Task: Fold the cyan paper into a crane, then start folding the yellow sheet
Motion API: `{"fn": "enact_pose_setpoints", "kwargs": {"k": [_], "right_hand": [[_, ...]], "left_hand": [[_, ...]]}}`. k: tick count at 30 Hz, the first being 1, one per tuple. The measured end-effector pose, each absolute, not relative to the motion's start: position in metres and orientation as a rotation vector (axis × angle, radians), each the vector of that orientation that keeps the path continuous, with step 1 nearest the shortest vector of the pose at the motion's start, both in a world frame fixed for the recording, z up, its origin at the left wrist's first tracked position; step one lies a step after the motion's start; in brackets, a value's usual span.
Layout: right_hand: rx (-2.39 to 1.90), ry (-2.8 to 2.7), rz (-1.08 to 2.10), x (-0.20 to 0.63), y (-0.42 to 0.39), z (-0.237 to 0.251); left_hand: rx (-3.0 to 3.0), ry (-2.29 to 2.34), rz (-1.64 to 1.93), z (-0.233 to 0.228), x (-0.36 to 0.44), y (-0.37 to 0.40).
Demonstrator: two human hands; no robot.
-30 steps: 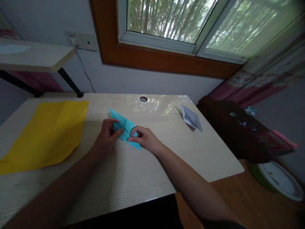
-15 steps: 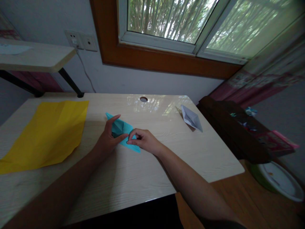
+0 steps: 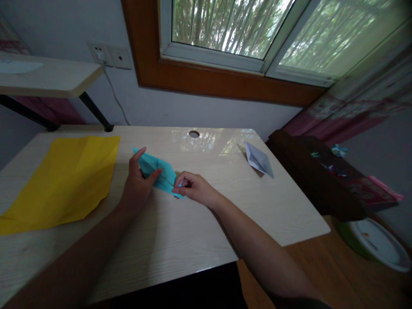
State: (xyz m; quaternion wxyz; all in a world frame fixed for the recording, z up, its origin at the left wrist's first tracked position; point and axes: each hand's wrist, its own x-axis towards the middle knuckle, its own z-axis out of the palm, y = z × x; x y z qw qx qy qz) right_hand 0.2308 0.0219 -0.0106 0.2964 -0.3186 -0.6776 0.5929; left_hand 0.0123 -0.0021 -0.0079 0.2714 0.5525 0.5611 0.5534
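A folded piece of blue paper (image 3: pixel 164 168), long and pointed at its ends, is held between both hands over the table. My left hand (image 3: pixel 137 184) grips its left part, with the thumb on the near face and a finger along the upper left tip. My right hand (image 3: pixel 193 186) pinches the lower right end between thumb and fingers. A crease runs along the paper's middle. The fingers behind the paper are partly hidden.
A large yellow sheet (image 3: pixel 74 180) lies on the left of the pale wooden table (image 3: pixel 180 240). A folded white paper boat (image 3: pixel 258 159) sits at the back right. A raised shelf (image 3: pixel 54 81) stands back left; a round basin (image 3: pixel 376 244) is on the floor at right.
My left hand has moved up and left, carrying the blue paper's left end with it. The left thumb has shifted along the paper. My right hand stays nearly in place, now pinching the paper's end.
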Motion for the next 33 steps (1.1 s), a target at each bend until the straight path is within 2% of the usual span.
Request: {"fn": "enact_pose_setpoints", "kwargs": {"k": [6, 33], "right_hand": [[-0.814, -1.724, 1.671, 0.2305, 0.0231, -0.0109], [-0.868, -1.770, 1.661, 0.2311, 0.0223, -0.0089]], "left_hand": [[1.452, 1.595, 1.481, -0.0089, 0.0091, 0.0004], [1.564, 1.664, 1.429, -0.0063, 0.0065, -0.0020]]}}
